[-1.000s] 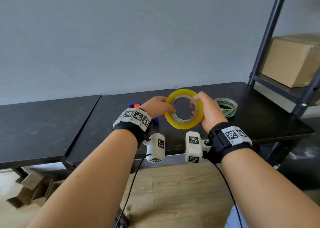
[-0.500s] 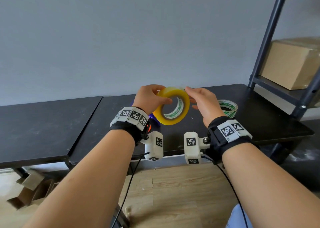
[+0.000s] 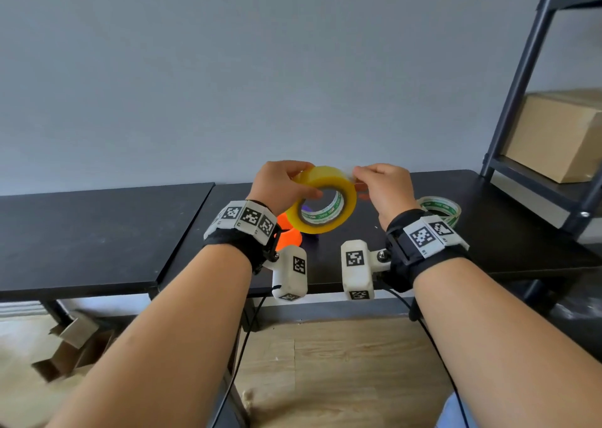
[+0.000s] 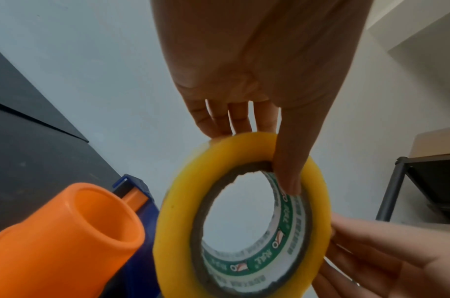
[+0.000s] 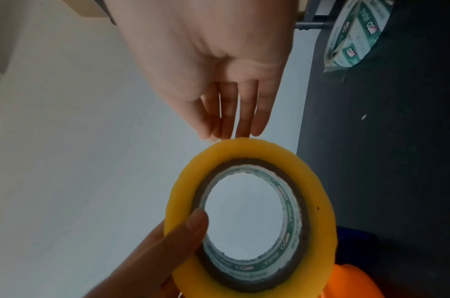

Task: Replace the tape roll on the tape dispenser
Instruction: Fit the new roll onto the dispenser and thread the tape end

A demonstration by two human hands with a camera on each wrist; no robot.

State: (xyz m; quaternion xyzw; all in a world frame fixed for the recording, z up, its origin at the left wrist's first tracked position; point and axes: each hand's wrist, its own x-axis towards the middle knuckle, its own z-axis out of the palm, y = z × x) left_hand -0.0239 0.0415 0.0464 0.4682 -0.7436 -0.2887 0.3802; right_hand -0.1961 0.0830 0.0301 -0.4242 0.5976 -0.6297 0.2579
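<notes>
Yellow tape roll (image 3: 321, 199) is up in the air over my black table (image 3: 508, 229), standing on edge, its open core tipped toward me and to the right, so the hole's axis runs roughly from my chest out to the wall. My left hand (image 3: 280, 185) grips it: thumb (image 4: 288, 161) hooked through the core, the other fingers curled over the outer rim. My right hand (image 3: 382, 188) is at the roll's upper right edge, fingertips pressed together on the rim; I cannot tell whether they pinch a loose tape end. Beneath the roll lies the tape dispenser (image 4: 142, 201), blue body with its orange hub (image 4: 73, 238) bare and mouth open toward the roll. There is free table on both sides of it. A nearly spent roll (image 3: 439, 209) lies flat to the right, near the dark shelf frame (image 3: 527, 69) holding a cardboard box (image 3: 560, 134). The core liner is printed green and white with lettering too blurred to read.
</notes>
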